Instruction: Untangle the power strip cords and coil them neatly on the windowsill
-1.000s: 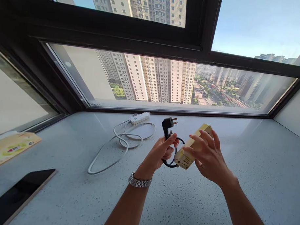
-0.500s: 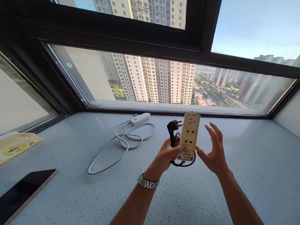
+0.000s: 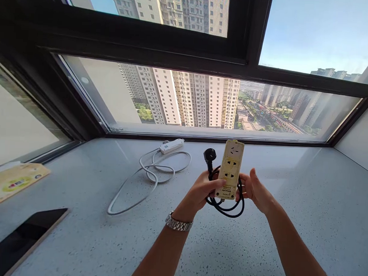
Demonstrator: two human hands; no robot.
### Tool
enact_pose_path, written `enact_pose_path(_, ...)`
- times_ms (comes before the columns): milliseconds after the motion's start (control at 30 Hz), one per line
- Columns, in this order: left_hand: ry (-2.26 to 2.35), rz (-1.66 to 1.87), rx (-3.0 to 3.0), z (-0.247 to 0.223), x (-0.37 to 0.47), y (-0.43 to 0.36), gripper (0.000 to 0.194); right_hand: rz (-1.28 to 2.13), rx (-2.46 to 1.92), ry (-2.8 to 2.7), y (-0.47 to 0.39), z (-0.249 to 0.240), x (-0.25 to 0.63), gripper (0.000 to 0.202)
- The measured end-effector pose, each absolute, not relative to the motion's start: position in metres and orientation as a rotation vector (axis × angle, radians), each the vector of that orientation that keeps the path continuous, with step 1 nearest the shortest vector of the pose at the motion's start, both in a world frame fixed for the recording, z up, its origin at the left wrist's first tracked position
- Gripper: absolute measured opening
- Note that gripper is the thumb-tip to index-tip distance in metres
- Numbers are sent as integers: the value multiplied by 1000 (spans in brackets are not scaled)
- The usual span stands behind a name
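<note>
A yellowed power strip [image 3: 233, 168] with several sockets stands tilted up, its socket face towards me. My left hand [image 3: 205, 186] is closed on its lower left side, thumb across the front. A black cord [image 3: 229, 214] hangs in loops behind and below the strip, and its black plug [image 3: 210, 155] sticks up above my left hand. At the strip's lower right edge is my right hand [image 3: 256, 192], thumb raised and apart. Its fingers reach behind the strip beside the cord, with the tips partly hidden.
A white power strip [image 3: 171, 146] lies near the window with its white cable [image 3: 156, 181] looped on the speckled countertop [image 3: 107, 248]. A dark-screened phone [image 3: 26, 239] and a yellow tissue pack [image 3: 18, 182] lie at the left. The dark window frame [image 3: 202, 138] borders the back.
My right hand has moved lower and its fingers have gone behind the yellowed strip, thumb up. The black cord's loops hang wider and lower. The plug has turned.
</note>
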State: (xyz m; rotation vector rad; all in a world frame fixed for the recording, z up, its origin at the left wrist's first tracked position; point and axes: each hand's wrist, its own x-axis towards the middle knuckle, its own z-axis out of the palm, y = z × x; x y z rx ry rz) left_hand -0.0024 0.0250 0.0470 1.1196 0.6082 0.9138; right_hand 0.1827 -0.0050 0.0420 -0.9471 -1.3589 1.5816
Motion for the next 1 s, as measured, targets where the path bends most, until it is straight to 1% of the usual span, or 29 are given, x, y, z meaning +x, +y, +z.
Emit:
enact_pose_path(67,625,932,1160,49,1,24,45,1439,-1032,-1377,-8,43,177,73)
enact_pose_path(133,624,939,1162,49,6,22,46,1322,-1098,-1371,-9,41,170,70)
enact_pose_path(333,579,959,1075,40,16,21,46,1145,-1092,-1288,-1,23,157,58)
enact_pose_path(433,603,966,1080,32,19,24,44,1179,-1137,-1250,5,15,156,60)
enact_pose_path(533,767,953,1166,20,22,31,50,1259,-1218,-1156,13,5,157,61)
enact_pose_path(667,1085,802,1434,-6,23,44,64,1403,-1321,-951,25,-9,168,48)
enact_pose_path(767,1195,663,1503,-27,23,50,73,1481,-1375,-781,31,-21,186,41)
enact_pose_path(833,1196,596,1526,-35,22,50,72,1496,-1393,-703,32,-29,202,39)
enact_pose_path(1000,1110,518,1631,-38,19,37,57,1450,-1469,-697,22,-42,243,37)
